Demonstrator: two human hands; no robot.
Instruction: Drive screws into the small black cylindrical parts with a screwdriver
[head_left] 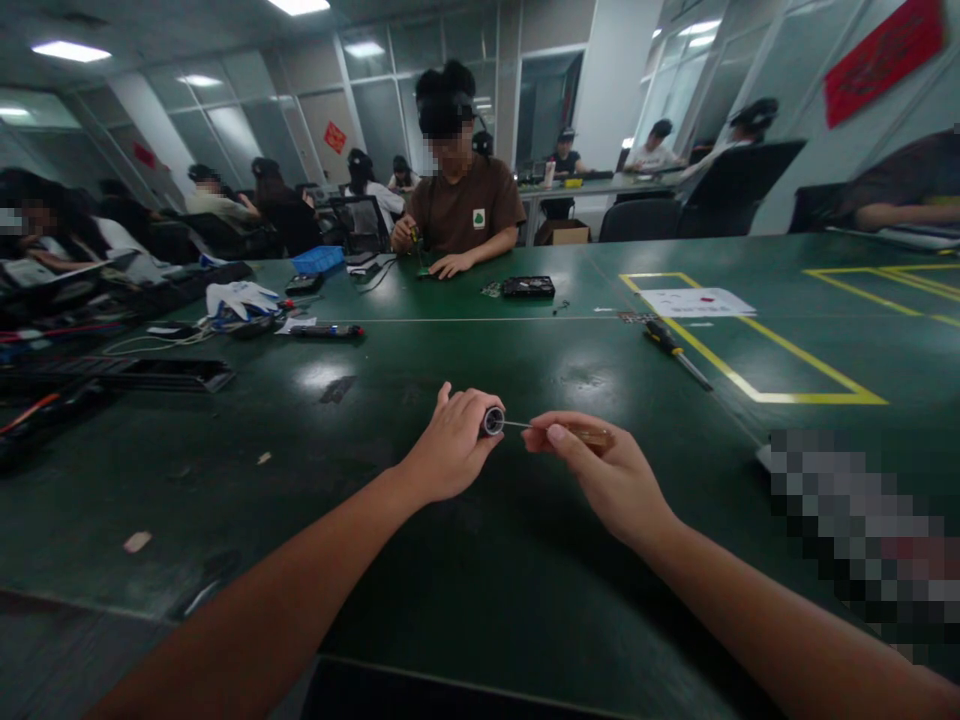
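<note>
Wrapped in my left hand [454, 445] is a small dark cylindrical part [492, 421], its round, light-rimmed open end turned to the right. My right hand [592, 460] grips a screwdriver [592, 437] by its amber-brown handle. The thin metal shaft points left and its tip reaches the cylinder's open end; how deep it goes I cannot tell. Both hands are held above the green table [480, 590]. Most of the cylinder is hidden behind my left fingers.
A yellow-black screwdriver [679, 352] lies right, near a paper sheet [697, 302]. White-blue gloves [244, 303], a blue bin [317, 260] and cables are at left. A black device [528, 287] sits across the table, near a person [465, 205] working there. A blurred-out object [862, 520] lies right.
</note>
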